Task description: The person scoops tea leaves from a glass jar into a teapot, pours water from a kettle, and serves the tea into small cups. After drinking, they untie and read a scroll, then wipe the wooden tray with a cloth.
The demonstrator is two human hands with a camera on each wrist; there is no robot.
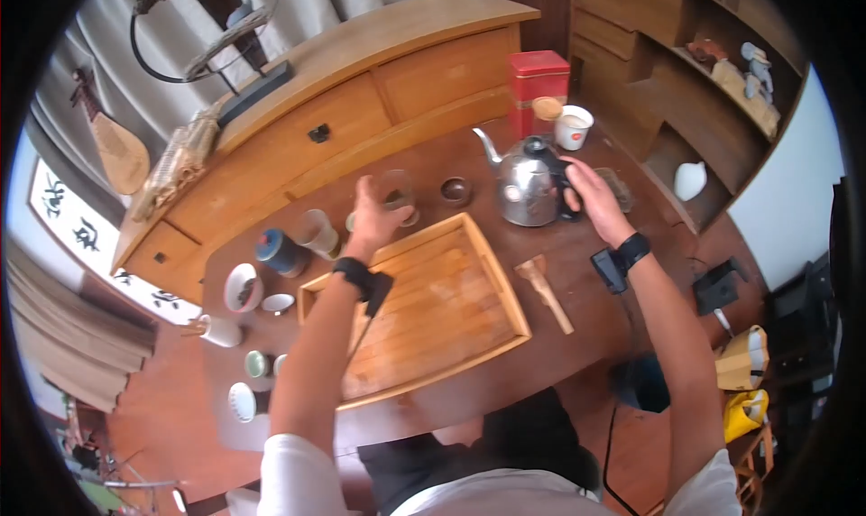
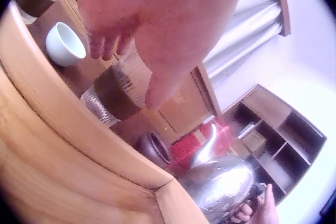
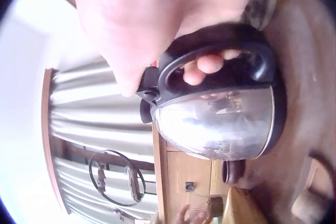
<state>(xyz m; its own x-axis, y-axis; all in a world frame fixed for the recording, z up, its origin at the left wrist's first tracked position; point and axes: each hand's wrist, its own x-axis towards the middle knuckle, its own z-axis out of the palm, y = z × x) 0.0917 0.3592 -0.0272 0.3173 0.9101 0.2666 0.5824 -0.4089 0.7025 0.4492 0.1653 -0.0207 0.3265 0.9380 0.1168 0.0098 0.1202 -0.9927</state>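
Note:
In the head view my right hand (image 1: 591,196) is at the black handle of a shiny steel kettle (image 1: 525,189), which has a thin curved spout. The right wrist view shows its fingers curled through the handle (image 3: 220,50). My left hand (image 1: 374,223) is beside a clear glass (image 1: 397,187), thumb spread away from the fingers. From the left wrist, a brown band (image 2: 115,94) shows around this glass, which sits between thumb and fingers. A pale small cup (image 2: 65,45) is close to the fingertips. A small dark cup (image 1: 456,190) stands between glass and kettle.
A wooden tray (image 1: 433,308) fills the table's middle. Right of it lies a wooden scoop (image 1: 545,292). Another glass (image 1: 317,234), a blue jar (image 1: 280,251) and a white bowl (image 1: 243,288) stand left. Behind the kettle are a red tin (image 1: 538,78) and a paper cup (image 1: 574,127).

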